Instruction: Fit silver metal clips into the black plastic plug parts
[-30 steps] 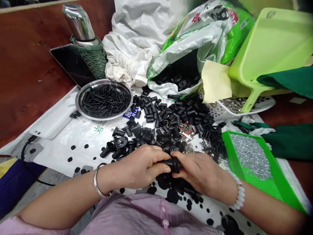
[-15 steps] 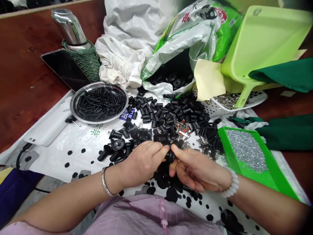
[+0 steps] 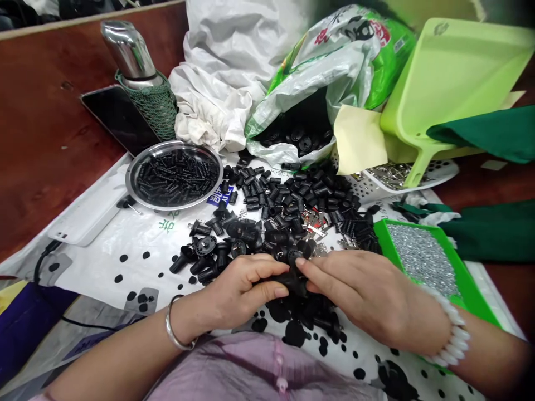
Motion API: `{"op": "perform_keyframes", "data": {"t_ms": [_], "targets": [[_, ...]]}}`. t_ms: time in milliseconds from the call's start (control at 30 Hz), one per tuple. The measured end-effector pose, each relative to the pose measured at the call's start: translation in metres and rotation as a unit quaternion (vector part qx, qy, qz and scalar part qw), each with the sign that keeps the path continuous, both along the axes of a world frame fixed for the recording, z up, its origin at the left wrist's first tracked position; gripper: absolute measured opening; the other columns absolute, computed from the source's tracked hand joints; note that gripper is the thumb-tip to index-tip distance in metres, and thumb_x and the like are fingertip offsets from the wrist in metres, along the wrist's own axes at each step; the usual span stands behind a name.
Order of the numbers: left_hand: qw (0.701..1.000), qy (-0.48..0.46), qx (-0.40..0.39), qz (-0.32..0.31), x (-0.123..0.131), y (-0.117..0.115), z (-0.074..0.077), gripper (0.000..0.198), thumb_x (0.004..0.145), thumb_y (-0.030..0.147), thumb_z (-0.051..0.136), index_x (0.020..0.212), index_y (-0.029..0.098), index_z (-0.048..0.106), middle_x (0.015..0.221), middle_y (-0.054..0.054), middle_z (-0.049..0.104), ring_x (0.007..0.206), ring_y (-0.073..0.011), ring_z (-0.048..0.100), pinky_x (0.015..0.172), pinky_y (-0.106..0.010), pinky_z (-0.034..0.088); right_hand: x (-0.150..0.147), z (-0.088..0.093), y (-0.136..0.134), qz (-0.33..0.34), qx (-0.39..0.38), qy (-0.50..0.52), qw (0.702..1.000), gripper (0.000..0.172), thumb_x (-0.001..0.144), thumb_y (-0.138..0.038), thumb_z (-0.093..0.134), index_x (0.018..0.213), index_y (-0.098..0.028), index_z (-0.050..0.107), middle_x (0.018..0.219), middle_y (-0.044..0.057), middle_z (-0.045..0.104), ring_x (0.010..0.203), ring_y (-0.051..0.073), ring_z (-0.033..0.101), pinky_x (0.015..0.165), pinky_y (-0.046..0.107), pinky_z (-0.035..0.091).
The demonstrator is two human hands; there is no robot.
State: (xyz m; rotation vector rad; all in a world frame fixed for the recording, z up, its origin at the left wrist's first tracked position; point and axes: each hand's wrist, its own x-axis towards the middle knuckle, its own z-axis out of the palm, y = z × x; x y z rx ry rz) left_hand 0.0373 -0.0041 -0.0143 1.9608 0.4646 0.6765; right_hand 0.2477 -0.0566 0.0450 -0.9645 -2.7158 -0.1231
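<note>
My left hand (image 3: 244,289) is closed, thumb and fingers pinching a black plastic part (image 3: 292,283), its far end partly covered. Over the other end lies my right hand (image 3: 368,295), palm down with fingers stretched out and tips at the part; its thumb is hidden. Beyond both hands spreads a pile of short black tubes (image 3: 315,186). Nearer, flanged black sockets (image 3: 207,245) lie to the left, and more black pieces (image 3: 326,320) sit beneath my hands. Small metal strips (image 3: 313,225) are scattered in the pile.
A round metal dish (image 3: 132,192) holds black screw-like pieces. A green tray (image 3: 472,278) of small silvery bits stands right, below a lime dustpan (image 3: 455,83). Behind are an open plastic bag (image 3: 267,120), a phone (image 3: 117,117) and a flask (image 3: 134,53). A white power bank (image 3: 90,214) lies left.
My right hand has turned palm down and its fingers have straightened from their grip. My left hand has rolled so its thumb shows, with the black part between its fingers.
</note>
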Motion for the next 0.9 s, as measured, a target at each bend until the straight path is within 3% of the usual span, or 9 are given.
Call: {"op": "perform_keyframes", "data": {"t_ms": [133, 233, 300, 367, 433, 500, 600, 700, 900], "targets": [[0.993, 0.000, 0.109, 0.047, 0.002, -0.007, -0.002, 0.021, 0.088, 0.021, 0.048, 0.104, 0.010, 0.058, 0.077, -0.005, 0.060, 0.069, -0.0125, 0.055, 0.062, -0.023, 0.050, -0.007, -0.012, -0.002, -0.041, 0.022, 0.034, 0.998, 0.019, 0.095, -0.013, 0.035, 0.090, -0.011, 0.053, 0.061, 0.003, 0.056, 0.054, 0.015, 0.052, 0.049, 0.027, 0.040], [0.963, -0.001, 0.247, 0.108, 0.003, -0.012, -0.007, 0.025, 0.088, 0.015, 0.047, 0.110, 0.007, 0.053, 0.090, -0.011, 0.062, 0.082, -0.0168, 0.057, 0.073, -0.030, 0.053, -0.014, -0.020, -0.006, -0.142, -0.123, 0.125, 0.974, 0.029, 0.096, -0.019, 0.033, 0.070, -0.018, 0.048, 0.056, -0.001, 0.048, 0.048, 0.011, 0.044, 0.045, 0.024, 0.033], [0.939, 0.003, 0.318, 0.131, 0.004, -0.012, -0.011, 0.028, 0.086, 0.013, 0.048, 0.113, 0.005, 0.050, 0.093, -0.013, 0.061, 0.088, -0.0193, 0.057, 0.078, -0.035, 0.053, -0.018, -0.023, -0.007, -0.226, -0.305, 0.214, 0.900, 0.033, 0.095, -0.028, 0.032, 0.066, -0.019, 0.045, 0.052, -0.004, 0.041, 0.045, 0.009, 0.039, 0.043, 0.022, 0.031], [0.930, 0.004, 0.346, 0.129, 0.005, -0.011, -0.015, 0.030, 0.085, 0.012, 0.050, 0.114, 0.005, 0.049, 0.091, -0.012, 0.061, 0.088, -0.0199, 0.056, 0.079, -0.036, 0.053, -0.021, -0.023, -0.006, -0.285, -0.488, 0.299, 0.769, 0.034, 0.093, -0.038, 0.034, 0.066, -0.020, 0.044, 0.046, -0.008, 0.031, 0.038, 0.008, 0.030, 0.037, 0.020, 0.027], [0.938, -0.002, 0.324, 0.120, 0.006, -0.008, -0.016, 0.031, 0.086, 0.012, 0.050, 0.116, 0.006, 0.049, 0.093, -0.012, 0.061, 0.089, -0.0194, 0.056, 0.079, -0.036, 0.053, -0.021, -0.018, -0.003, -0.307, -0.575, 0.340, 0.678, 0.035, 0.092, -0.044, 0.034, 0.068, -0.020, 0.046, 0.044, -0.010, 0.026, 0.035, 0.008, 0.024, 0.033, 0.020, 0.021], [0.962, -0.017, 0.251, 0.106, 0.007, -0.004, -0.015, 0.029, 0.087, 0.015, 0.049, 0.116, 0.010, 0.050, 0.094, -0.011, 0.062, 0.086, -0.0170, 0.058, 0.076, -0.032, 0.053, -0.018, -0.010, 0.001, -0.298, -0.557, 0.319, 0.707, 0.038, 0.091, -0.046, 0.034, 0.067, -0.020, 0.048, 0.045, -0.008, 0.030, 0.038, 0.008, 0.027, 0.035, 0.021, 0.022], [0.988, -0.035, 0.124, 0.082, 0.006, -0.001, -0.011, 0.024, 0.088, 0.019, 0.049, 0.111, 0.013, 0.054, 0.090, -0.009, 0.063, 0.079, -0.0140, 0.059, 0.069, -0.027, 0.053, -0.013, 0.001, 0.003, -0.264, -0.399, 0.227, 0.848, 0.040, 0.093, -0.044, 0.034, 0.063, -0.020, 0.047, 0.052, -0.003, 0.041, 0.047, 0.011, 0.037, 0.043, 0.024, 0.028], [0.993, -0.028, 0.082, 0.077, 0.004, -0.003, -0.007, 0.022, 0.088, 0.019, 0.050, 0.107, 0.011, 0.057, 0.086, -0.009, 0.063, 0.075, -0.0137, 0.058, 0.067, -0.025, 0.051, -0.010, 0.002, 0.000, -0.236, -0.260, 0.159, 0.923, 0.037, 0.094, -0.039, 0.035, 0.064, -0.020, 0.044, 0.055, -0.002, 0.044, 0.047, 0.011, 0.039, 0.046, 0.026, 0.028], [0.974, 0.003, 0.206, 0.096, 0.000, -0.011, -0.006, 0.025, 0.089, 0.021, 0.045, 0.108, 0.008, 0.055, 0.088, -0.011, 0.063, 0.078, -0.0162, 0.058, 0.069, -0.028, 0.053, -0.021, -0.026, -0.008, -0.227, -0.317, 0.201, 0.899, 0.034, 0.096, -0.033, 0.031, 0.066, -0.021, 0.041, 0.057, -0.002, 0.046, 0.050, 0.012, 0.043, 0.050, 0.026, 0.031]]}}
